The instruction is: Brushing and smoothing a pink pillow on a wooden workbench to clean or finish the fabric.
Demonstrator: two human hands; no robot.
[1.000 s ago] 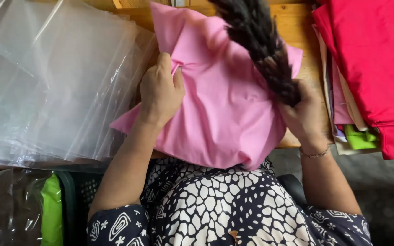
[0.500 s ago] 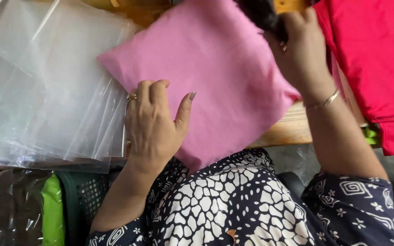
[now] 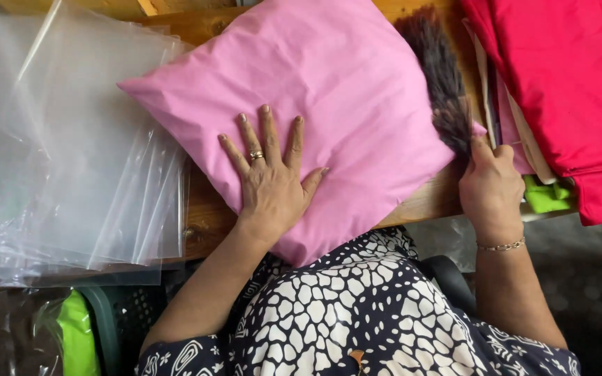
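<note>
Pink cotton lies flat under the left hand [image 3: 269, 177], fingers spread and pressing, closed on nothing. The right hand [image 3: 490, 184], at three o'clock, now pinches the cloth's corner with thumb and fingers together. Half a second ago that hand was raised over the folded pink cloth [image 3: 294, 104]; now the cloth sits squared on the wooden bench [image 3: 207, 216]. Clear plastic bags [image 3: 64, 153] lie at nine o'clock, red fabric [image 3: 566, 90] at two o'clock.
</note>
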